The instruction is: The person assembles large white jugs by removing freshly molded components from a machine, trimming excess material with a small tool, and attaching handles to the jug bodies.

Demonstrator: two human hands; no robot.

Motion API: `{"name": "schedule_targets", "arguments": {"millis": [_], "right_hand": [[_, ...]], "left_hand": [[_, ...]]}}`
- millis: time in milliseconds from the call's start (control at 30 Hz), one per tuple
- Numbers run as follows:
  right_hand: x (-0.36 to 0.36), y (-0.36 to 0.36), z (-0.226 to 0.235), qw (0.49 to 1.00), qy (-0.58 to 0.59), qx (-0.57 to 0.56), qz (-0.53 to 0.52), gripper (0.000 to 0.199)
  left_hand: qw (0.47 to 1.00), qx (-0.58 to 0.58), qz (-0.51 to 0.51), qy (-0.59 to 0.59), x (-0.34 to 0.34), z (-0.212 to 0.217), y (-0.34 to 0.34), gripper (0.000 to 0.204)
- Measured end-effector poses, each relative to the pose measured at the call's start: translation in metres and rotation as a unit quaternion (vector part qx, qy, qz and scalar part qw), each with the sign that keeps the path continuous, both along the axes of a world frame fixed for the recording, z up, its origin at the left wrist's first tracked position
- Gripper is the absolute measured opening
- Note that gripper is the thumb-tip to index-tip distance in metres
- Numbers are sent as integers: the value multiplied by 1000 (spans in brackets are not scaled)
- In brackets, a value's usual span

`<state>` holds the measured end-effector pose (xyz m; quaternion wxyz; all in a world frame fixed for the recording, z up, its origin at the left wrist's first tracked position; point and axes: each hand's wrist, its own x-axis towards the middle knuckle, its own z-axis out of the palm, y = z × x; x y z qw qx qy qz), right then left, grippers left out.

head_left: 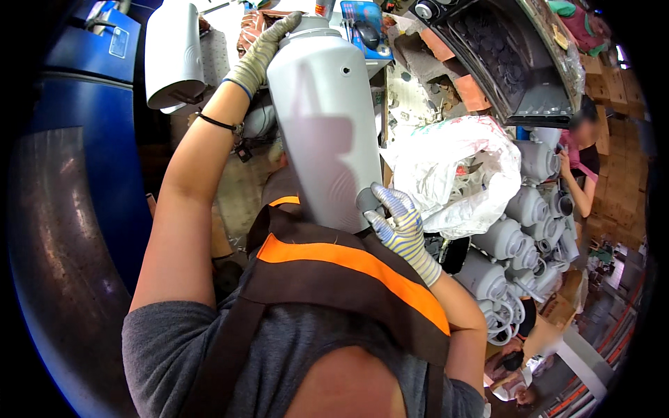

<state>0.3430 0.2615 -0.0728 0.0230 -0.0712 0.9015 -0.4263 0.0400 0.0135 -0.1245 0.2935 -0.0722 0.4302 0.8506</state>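
A large light-grey plastic canister point(324, 125) lies slanting before me, neck at the far end and base against my dark apron. It has a small round hole point(345, 70) in its side near the neck. My left hand point(268, 54), in a knitted glove, is closed around the shoulder and neck. Low on the canister's right side, my right hand point(403, 226), in a striped glove, pinches a small round dark-grey disc point(366, 200). The disc sits right by the canister wall; I cannot tell whether it touches it.
A similar canister point(173, 56) lies at the far left, beside a blue machine point(90, 139). To my right are a white plastic bag point(456, 174) and several stacked grey canisters point(498, 240). A black crate point(502, 63) of dark discs is at far right. Other people work beyond.
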Motion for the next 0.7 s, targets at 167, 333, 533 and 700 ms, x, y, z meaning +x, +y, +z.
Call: {"name": "schedule_targets", "arguments": {"millis": [167, 333, 533, 700], "right_hand": [[14, -15, -11, 997, 29, -22, -70, 46], [7, -24, -3, 993, 8, 8, -114, 44], [11, -30, -16, 982, 107, 101, -116, 39], [9, -26, -9, 960, 196, 197, -40, 26]], "left_hand": [[999, 5, 12, 46, 2, 2, 3, 53], [999, -20, 35, 15, 0, 5, 4, 51], [999, -9, 32, 7, 0, 5, 5, 48], [993, -41, 31, 103, 9, 22, 16, 32]]}}
